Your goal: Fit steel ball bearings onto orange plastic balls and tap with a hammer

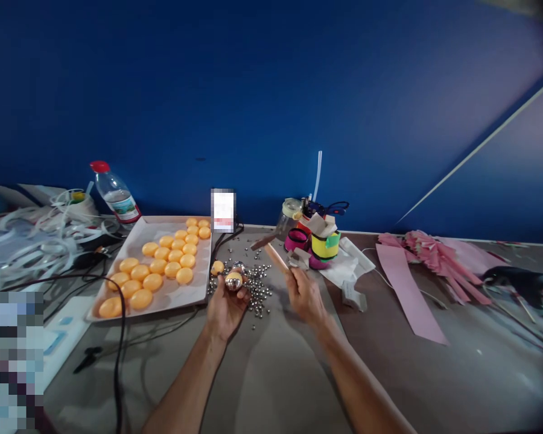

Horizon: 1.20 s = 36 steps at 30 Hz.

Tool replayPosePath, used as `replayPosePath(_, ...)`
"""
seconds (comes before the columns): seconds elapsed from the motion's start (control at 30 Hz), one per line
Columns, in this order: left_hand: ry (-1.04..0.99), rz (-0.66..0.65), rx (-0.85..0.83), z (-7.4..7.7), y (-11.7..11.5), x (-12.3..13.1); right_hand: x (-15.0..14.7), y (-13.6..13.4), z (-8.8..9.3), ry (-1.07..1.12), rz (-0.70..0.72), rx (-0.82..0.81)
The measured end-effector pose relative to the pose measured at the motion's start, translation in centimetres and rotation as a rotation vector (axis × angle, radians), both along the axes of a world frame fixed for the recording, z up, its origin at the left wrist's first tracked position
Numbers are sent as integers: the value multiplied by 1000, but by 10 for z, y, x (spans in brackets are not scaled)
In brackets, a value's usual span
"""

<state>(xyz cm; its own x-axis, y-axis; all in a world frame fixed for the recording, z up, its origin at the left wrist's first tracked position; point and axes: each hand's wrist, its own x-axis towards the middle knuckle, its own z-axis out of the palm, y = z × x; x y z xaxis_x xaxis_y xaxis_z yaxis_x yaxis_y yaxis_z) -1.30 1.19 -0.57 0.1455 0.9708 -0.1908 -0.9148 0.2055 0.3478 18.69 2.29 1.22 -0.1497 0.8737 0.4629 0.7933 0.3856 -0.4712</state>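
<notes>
My left hand [225, 307] is closed round a small shiny ball with an orange half [233, 280], held just above the table. My right hand [305, 295] grips the wooden handle of a small hammer [271, 252], whose head points left above a scatter of small silver beads [256, 289]. One loose orange half-shell [217, 267] lies by the tray's corner. To the left, a white tray [172, 296] carries several orange half-shells [163, 265] in rows.
A red-capped water bottle [115, 194] stands behind the tray. Rolls of coloured tape and a jar [314, 238] sit behind my right hand. Pink paper strips [411, 283] lie at the right. Black cables [117, 337] and white strapping [36, 235] clutter the left side.
</notes>
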Motion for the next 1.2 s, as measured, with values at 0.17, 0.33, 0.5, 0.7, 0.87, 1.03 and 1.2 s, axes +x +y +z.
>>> replayPosePath(0.17, 13, 61, -53, -2, 2, 0, -10, -12, 13, -25, 277, 13)
replayPosePath(0.33, 8, 99, -30, -1, 2, 0, -17, -15, 7, -180, 360, 104)
replayPosePath(0.5, 7, 140, 6, 3, 1, 1, -20, -14, 0, -183, 285, 116)
replayPosePath(0.7, 13, 168, -8, 8, 0, 3, -18, -14, 5, -184, 257, 113)
replayPosePath(0.87, 38, 171, -26, 6, 0, 3, -20, -16, 8, -210, 281, 77)
replayPosePath(1.03, 20, 155, -10, 10, -2, 4, -19, -15, 7, -172, 291, 109)
replayPosePath(1.2, 9, 172, -38, 12, -2, 1, -18, -14, 6, -200, 288, 62)
